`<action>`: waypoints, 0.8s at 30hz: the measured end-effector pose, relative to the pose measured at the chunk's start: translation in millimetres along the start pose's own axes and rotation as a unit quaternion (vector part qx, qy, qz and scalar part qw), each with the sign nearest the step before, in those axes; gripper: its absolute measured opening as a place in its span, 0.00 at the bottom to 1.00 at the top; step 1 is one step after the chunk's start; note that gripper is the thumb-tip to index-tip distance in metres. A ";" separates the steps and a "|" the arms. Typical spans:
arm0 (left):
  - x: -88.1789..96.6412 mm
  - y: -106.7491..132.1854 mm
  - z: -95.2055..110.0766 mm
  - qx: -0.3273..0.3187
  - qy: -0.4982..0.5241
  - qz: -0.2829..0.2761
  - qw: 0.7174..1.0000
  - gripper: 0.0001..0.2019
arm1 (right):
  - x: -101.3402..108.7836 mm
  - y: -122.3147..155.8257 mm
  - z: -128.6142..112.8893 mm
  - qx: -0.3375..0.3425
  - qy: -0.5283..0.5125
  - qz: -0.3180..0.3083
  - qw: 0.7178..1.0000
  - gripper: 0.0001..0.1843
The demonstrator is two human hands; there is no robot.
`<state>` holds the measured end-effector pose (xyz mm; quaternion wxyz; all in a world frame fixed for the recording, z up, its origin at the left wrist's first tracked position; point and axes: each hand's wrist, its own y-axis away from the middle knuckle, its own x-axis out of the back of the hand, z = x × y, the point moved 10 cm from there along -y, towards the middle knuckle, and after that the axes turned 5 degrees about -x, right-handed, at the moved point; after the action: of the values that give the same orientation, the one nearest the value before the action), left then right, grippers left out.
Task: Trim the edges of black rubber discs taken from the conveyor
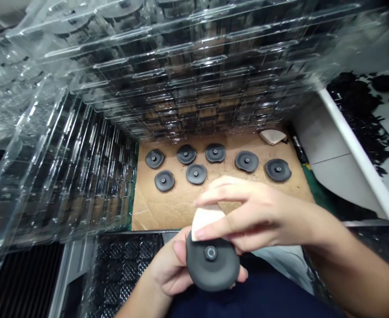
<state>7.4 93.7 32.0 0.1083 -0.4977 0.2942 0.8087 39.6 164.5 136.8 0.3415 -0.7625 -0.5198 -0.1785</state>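
My left hand holds a dark grey round disc with a small metal hub in its middle, close to my body. Fingers of my right hand pinch a small white pad against the disc's upper edge. Several more dark discs lie in two rows on a brown cardboard sheet beyond my hands.
Tall stacks of clear plastic trays stand behind and to the left of the cardboard. A black gridded tray lies at lower left. A white wedge-shaped piece rests at the cardboard's far right. A white rail runs along the right.
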 end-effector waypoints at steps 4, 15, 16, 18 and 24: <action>8.5 0.0 11.6 -0.042 -0.011 0.045 0.998 0.29 | -6.0 4.3 8.7 -0.045 0.023 -0.034 0.998 0.17; 1.3 -1.9 17.4 -0.045 -0.058 0.032 0.997 0.27 | -4.3 5.0 4.1 -0.042 0.028 -0.007 0.999 0.17; 0.6 -2.2 16.6 -0.041 -0.065 0.028 0.997 0.27 | -1.5 4.0 1.1 -0.027 0.020 0.012 0.999 0.15; 3.2 -1.7 19.8 -0.053 -0.083 0.035 0.994 0.28 | 2.9 5.0 1.0 -0.021 0.007 0.043 0.999 0.14; 15.2 6.1 36.6 -0.129 -0.048 0.046 0.989 0.28 | -18.6 53.8 63.7 -0.248 -0.262 0.120 0.925 0.11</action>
<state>-29.8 108.3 33.2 0.0204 -0.4537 0.2045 0.8671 76.1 184.8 62.3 0.0115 -0.8990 -0.4344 -0.0534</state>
